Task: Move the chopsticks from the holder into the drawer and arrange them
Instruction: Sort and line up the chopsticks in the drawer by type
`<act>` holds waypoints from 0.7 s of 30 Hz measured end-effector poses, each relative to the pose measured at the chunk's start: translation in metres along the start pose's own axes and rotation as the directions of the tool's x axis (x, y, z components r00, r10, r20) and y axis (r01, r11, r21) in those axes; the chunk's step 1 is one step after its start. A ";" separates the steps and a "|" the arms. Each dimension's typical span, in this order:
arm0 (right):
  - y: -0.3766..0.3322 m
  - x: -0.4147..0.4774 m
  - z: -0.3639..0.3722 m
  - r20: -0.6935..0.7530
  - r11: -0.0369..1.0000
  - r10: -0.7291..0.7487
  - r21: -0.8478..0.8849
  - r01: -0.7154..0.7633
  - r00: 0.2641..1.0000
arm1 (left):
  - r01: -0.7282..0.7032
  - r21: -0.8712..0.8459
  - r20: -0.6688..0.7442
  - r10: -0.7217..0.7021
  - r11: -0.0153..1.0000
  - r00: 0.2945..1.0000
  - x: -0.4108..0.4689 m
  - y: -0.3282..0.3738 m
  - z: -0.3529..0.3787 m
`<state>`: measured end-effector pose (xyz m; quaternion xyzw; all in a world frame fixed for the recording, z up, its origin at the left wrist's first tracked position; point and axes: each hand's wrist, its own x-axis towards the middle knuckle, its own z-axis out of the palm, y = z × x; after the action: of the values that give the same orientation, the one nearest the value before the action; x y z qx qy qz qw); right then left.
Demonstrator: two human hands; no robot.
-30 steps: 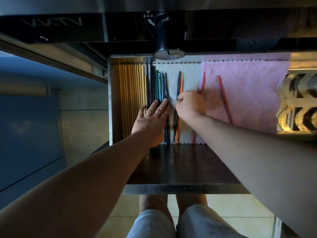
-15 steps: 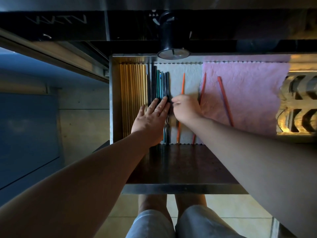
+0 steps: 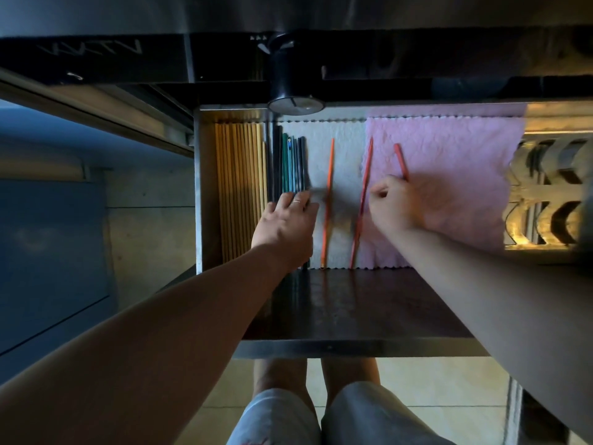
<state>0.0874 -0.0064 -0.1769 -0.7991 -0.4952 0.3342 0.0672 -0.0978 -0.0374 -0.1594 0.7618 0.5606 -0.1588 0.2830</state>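
My right hand [image 3: 393, 205], fingers curled on the rightmost red chopstick [image 3: 400, 160] lying front-to-back, is nearer; the dark row [image 3: 290, 162] lies leftward under my flat left hand [image 3: 284, 226].

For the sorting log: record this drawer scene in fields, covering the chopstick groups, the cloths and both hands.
drawer: open, lined with a white cloth and a pink cloth
sorted: wooden chopsticks by the left wall, dark chopsticks beside them
loose: orange chopstick on white; middle chopstick along the cloths' seam; red chopstick on pink
left hand: flat on the dark chopsticks
right hand: curled round the red chopstick's near part
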 end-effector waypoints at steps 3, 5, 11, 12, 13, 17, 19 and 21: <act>0.015 0.005 -0.009 -0.011 0.999 0.041 0.006 -0.041 0.999 | 0.121 -0.198 0.107 -0.101 0.973 0.989 0.006 0.016 -0.007; 0.025 0.008 -0.015 -0.029 0.998 0.067 -0.003 -0.067 0.997 | 0.224 -0.291 0.150 -0.187 0.930 0.971 0.015 0.027 -0.006; 0.047 0.012 -0.024 -0.042 1.000 0.011 -0.018 -0.012 0.999 | 0.455 -0.307 0.142 -0.433 0.836 0.890 0.033 0.046 0.003; 0.047 0.012 -0.025 -0.053 0.999 -0.014 -0.045 0.011 0.998 | 0.437 -0.282 0.109 -0.424 0.854 0.899 0.034 0.049 0.002; 0.047 0.013 -0.026 -0.068 0.996 -0.039 -0.084 0.033 0.997 | 0.405 -0.254 0.082 -0.398 0.878 0.914 0.035 0.053 0.001; 0.052 0.019 -0.025 -0.109 0.987 0.006 -0.159 -0.023 0.994 | 0.349 -0.245 0.134 -0.325 0.905 0.936 0.043 0.077 -0.004; 0.059 0.021 -0.022 -0.043 0.987 0.028 -0.156 -0.035 0.999 | 0.378 -0.266 0.192 -0.335 0.887 0.922 0.049 0.087 -0.001; 0.065 0.021 -0.023 0.022 0.985 0.021 -0.171 -0.017 1.000 | 0.397 -0.255 0.218 -0.347 0.882 0.912 0.055 0.095 0.004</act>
<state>0.1563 -0.0160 -0.1978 -0.8026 -0.5152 0.3006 -0.0104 0.0099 -0.0181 -0.1690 0.5731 0.6884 -0.1879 0.4029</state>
